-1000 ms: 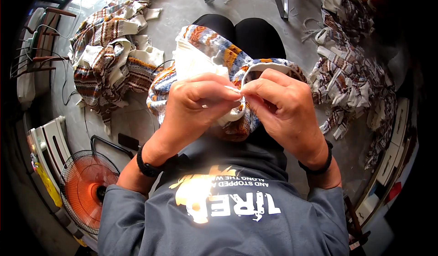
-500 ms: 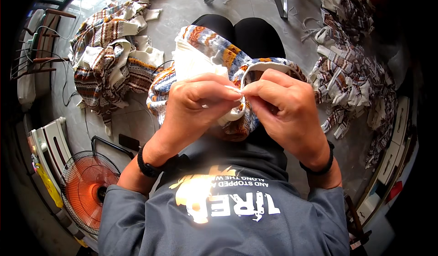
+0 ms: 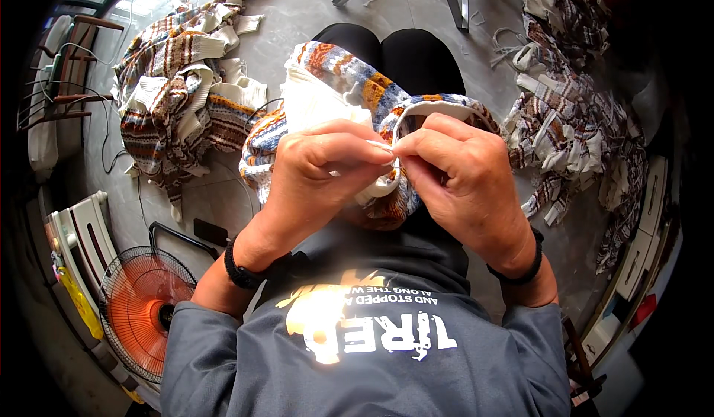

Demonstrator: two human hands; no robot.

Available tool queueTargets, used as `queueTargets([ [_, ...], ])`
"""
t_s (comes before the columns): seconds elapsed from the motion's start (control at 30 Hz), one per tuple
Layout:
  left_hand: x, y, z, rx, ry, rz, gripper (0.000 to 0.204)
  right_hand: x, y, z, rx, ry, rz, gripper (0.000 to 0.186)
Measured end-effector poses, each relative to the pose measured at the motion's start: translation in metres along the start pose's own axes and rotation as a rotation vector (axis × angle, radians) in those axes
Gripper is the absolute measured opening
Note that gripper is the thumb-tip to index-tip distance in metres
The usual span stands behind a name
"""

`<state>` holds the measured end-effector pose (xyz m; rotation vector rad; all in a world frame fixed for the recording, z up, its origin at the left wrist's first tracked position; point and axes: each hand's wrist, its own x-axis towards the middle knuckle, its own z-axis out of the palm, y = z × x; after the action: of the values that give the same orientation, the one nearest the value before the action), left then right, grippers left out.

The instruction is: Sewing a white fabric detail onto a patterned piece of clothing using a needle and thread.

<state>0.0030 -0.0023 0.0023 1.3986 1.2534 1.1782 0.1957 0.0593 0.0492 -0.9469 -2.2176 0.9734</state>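
Note:
A patterned knit sweater (image 3: 379, 90) in blue, orange, brown and white lies across my lap, its white ribbed band bunched in the middle. My left hand (image 3: 320, 165) pinches a bit of the sweater's white edging between thumb and index finger. Close against it, my right hand (image 3: 457, 171) has its thumb and forefinger pressed together at the same white edge. The fingertips of both hands nearly touch. Whether a needle or thread is between them is too small to make out. Part of the neckline loop shows behind my right hand.
On the floor to the left lies a pile of similar knit sweaters (image 3: 186, 97); another heap (image 3: 569, 119) spreads along the right. An orange-bladed fan (image 3: 145, 313) stands at lower left, near a white slatted stool (image 3: 85, 227). Metal legs (image 3: 454, 0) stand ahead, and cables run along the left floor.
Almost nothing differs. My right hand has shifted very slightly, while both hands keep their pinch at the white edging.

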Motion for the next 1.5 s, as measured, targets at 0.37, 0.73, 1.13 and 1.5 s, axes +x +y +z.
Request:
queueTargets([
  [0.37, 0.001, -0.001, 0.000, 0.020, -0.001, 0.049, 0.019, 0.001, -0.001, -0.002, 0.001, 0.011, -0.041, 0.011],
  [0.73, 0.002, 0.000, 0.000, 0.017, -0.007, 0.054, 0.021, -0.001, 0.006, 0.004, 0.048, 0.024, -0.017, 0.011],
  [1.13, 0.001, -0.001, 0.001, 0.037, -0.009, 0.071, 0.020, 0.008, -0.003, -0.003, 0.030, -0.014, -0.050, 0.010],
  [1.5, 0.002, 0.001, 0.000, 0.071, -0.030, 0.090, 0.020, 0.010, -0.001, -0.003, 0.050, -0.026, -0.047, 0.010],
])
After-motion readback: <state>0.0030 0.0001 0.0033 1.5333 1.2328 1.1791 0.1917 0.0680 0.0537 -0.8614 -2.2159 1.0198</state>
